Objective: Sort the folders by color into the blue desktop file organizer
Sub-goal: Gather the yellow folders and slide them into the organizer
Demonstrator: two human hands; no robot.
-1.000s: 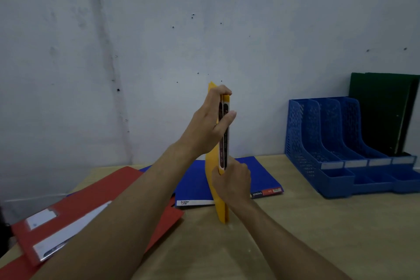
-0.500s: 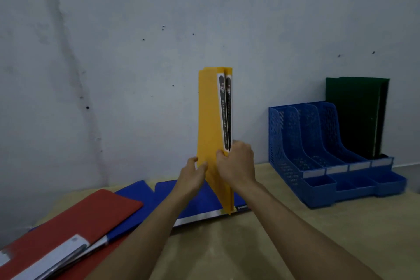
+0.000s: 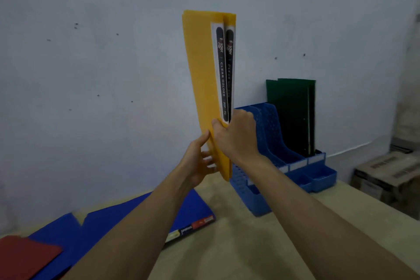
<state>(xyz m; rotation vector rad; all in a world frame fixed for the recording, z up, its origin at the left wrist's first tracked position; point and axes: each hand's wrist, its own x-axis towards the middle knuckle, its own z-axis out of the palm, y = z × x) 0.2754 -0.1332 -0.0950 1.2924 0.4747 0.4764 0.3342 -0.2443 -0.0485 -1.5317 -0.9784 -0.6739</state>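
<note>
Two yellow folders (image 3: 204, 79), held together upright in the air, spines with black label strips facing the camera, just left of the blue desktop file organizer (image 3: 284, 166). The right hand (image 3: 236, 136) grips the pair low on the spine side, fingers wrapped round the edge. The left hand (image 3: 197, 161) pinches the lower left of the covers, thumb on the near face, fingers behind.

One organizer, three upright slots visible, perforated plastic walls, white label strips on the front lips, small tray compartments in front. Green folders (image 3: 293, 116), count unclear, stand upright in its rightmost slot against the wall (image 3: 91, 75). The yellow pair and the right hand cover part of the leftmost slot.

Two blue folders (image 3: 127, 223) lie flat on the tan table (image 3: 250, 245) at lower left, overlapping, one with a printed strip on its edge. One red folder (image 3: 25, 254) lies at the bottom left corner, over the blue. A cardboard box (image 3: 386, 175) sits beyond the table's right end. Folders look like smooth matte plastic, flat rectangles.
</note>
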